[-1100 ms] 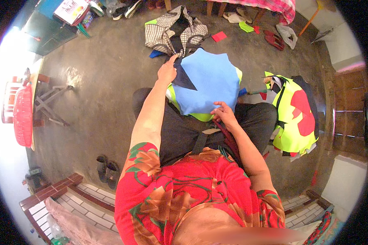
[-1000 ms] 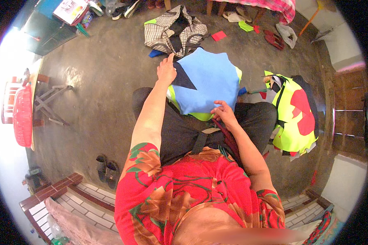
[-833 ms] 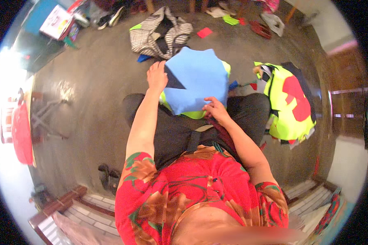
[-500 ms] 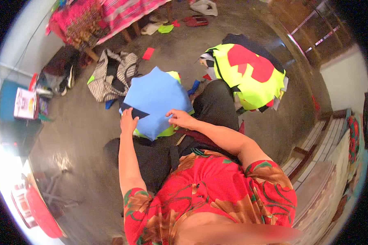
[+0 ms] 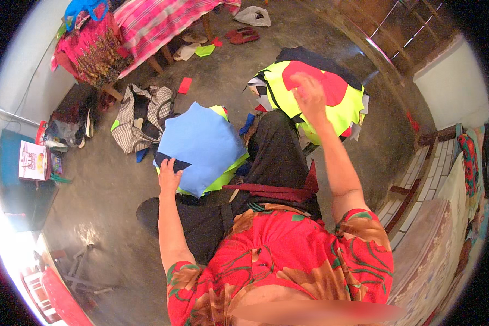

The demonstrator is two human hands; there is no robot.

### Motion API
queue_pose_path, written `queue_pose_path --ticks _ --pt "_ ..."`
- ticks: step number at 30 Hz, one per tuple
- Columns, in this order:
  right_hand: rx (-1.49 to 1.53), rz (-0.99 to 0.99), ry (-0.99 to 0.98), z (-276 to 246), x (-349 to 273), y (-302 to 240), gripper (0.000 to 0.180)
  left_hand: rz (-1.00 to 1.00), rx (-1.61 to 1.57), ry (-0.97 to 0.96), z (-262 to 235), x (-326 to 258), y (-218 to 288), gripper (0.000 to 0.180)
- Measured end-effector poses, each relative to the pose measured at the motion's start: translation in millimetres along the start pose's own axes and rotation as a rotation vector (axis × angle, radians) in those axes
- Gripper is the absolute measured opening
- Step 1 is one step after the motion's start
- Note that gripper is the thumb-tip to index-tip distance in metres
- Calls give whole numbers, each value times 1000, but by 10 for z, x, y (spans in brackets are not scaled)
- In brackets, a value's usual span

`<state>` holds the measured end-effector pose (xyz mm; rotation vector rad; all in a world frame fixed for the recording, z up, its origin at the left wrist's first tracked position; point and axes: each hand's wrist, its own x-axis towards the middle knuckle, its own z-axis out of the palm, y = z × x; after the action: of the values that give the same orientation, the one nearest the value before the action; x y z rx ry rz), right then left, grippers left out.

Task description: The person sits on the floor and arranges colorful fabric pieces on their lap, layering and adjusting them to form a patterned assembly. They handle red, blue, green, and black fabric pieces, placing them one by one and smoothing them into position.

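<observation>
A light blue piece of cloth (image 5: 201,144), star-like at its edges, tops a low pile in front of me, with bright yellow cloth (image 5: 223,176) sticking out beneath. My left hand (image 5: 170,176) lies on the near left edge of this pile, fingers spread over a small dark piece of cloth (image 5: 180,164). Farther right, my right hand (image 5: 311,98) is stretched over a second pile of yellow cloth (image 5: 353,111) with a red piece (image 5: 337,87) on top. That hand is smeared by motion, so its grip and any contact are unclear.
A checked cloth bag (image 5: 129,122) sits left of the blue pile. Red (image 5: 185,85) and yellow-green scraps (image 5: 205,50) lie on the floor. Beyond them stands a bed with a pink striped cover (image 5: 157,27). A wooden slatted bench (image 5: 424,179) is at right, a red chair (image 5: 60,299) at lower left.
My right hand has left the blue pile and swung far right over the yellow and red pile. My left hand has stayed on the blue pile's edge.
</observation>
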<state>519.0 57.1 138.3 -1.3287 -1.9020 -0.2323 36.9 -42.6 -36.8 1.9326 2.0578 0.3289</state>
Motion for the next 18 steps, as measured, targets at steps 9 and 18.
queue_pose_path --ticks 9,18 --pt "-28 183 -189 232 -141 680 62 -10 8 -21 9 -51 136 65" --pt "-121 244 -64 329 -107 523 34 -5 44 -30 41 -59 150 71"
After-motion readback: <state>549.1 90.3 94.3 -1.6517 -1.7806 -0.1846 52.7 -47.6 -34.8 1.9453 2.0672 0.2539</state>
